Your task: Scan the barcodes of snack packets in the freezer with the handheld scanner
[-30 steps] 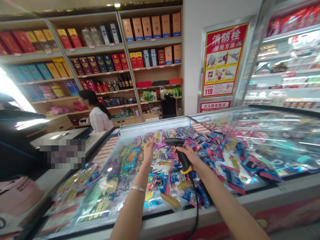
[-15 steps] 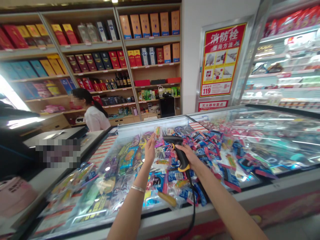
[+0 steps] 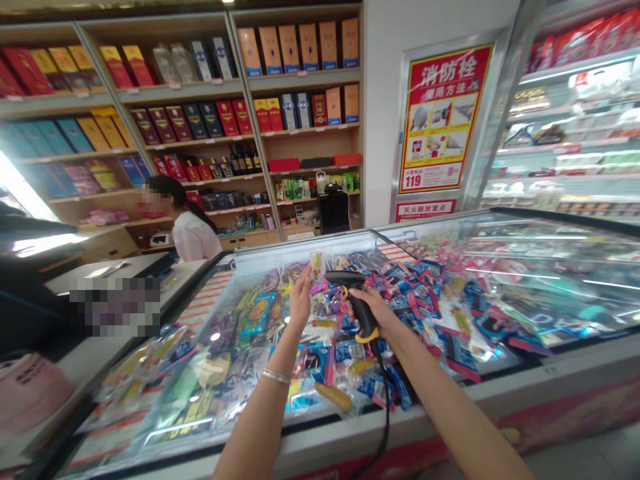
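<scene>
Left hand point(image 3: 300, 301) fingers pinch small snack packet point(image 3: 316, 265), upright over freezer's glass lid point(image 3: 540, 267); right hand point(image 3: 374, 309) fingers wrap black barcode scanner point(image 3: 357, 300), head pointing left at packet, long axis slanting down-right.

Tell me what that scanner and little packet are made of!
The barcode scanner looks like moulded plastic, matte black with yellow trim; its surface is dull. The small packet seems to be clear plastic film: it glints and shows colours through.
</scene>
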A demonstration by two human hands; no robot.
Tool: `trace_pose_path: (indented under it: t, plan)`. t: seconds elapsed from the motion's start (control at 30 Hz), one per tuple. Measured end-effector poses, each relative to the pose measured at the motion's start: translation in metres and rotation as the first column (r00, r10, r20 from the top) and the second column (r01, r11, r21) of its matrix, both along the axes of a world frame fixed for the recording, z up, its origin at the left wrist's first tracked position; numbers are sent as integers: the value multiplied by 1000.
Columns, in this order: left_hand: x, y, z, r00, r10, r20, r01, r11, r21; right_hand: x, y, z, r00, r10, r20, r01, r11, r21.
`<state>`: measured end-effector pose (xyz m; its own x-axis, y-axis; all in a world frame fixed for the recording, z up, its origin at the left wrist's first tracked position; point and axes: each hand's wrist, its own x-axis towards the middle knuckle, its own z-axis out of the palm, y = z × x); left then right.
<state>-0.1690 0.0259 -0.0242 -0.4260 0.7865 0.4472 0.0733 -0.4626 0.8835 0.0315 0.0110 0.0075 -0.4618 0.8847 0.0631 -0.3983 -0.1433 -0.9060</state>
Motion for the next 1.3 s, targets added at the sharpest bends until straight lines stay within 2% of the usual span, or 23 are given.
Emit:
trace_pose_path:
  t: [0.1,0.2,0.3,0.37,0.47,0.57,0.67,0.73,0.87,1.0,1.07,1.2,1.23,1.3]
  plan:
    - [1,0,1,999,-28,39,28,1000,0,2,-1,3,1000,21,12,-21,1000,-2]
    - [3,-4,10,993,-47,108,49,999,-12,2,1,7,999,47,16,-46,999,-23]
    - [-4,-15,20,985,-2,172,7,1000,-27,0,5,10,998,43,38,-40,996,-77]
    - [-20,-31,23,982,55,178,-52,998,-24,-2,4,14,996,64,63,-57,993,-104]
    - [-65,-75,22,970,189,153,-190,982,-3,-5,-5,22,990,98,105,-83,987,-138]
    - [-125,-138,15,911,388,136,-392,920,0,-14,-23,31,980,109,167,-81,982,-168]
    - [-177,-199,8,840,528,125,-532,846,3,-39,-44,33,980,119,161,-84,975,-208]
    - [-201,-232,2,796,600,81,-601,799,-26,-65,-59,30,981,146,127,-114,967,-229]
    - [-225,-270,-14,675,723,-149,-738,666,-109,-130,-94,18,970,241,8,-231,938,-260]
    - [-232,-279,-30,562,712,-420,-804,590,-75,-190,-131,-1,930,363,-52,-364,897,-250]
    - [-229,-277,-33,431,695,-575,-848,529,3,-213,-145,-13,924,381,-39,-378,892,-249]
    - [-215,-270,-33,95,596,-797,-923,353,154,-236,-160,-34,936,352,34,-335,913,-234]
    - [-211,-268,-33,41,552,-833,-932,322,168,-238,-161,-37,939,342,39,-325,917,-231]
    - [-206,-266,-34,-4,465,-885,-946,286,155,-238,-162,-40,938,344,35,-329,918,-220]
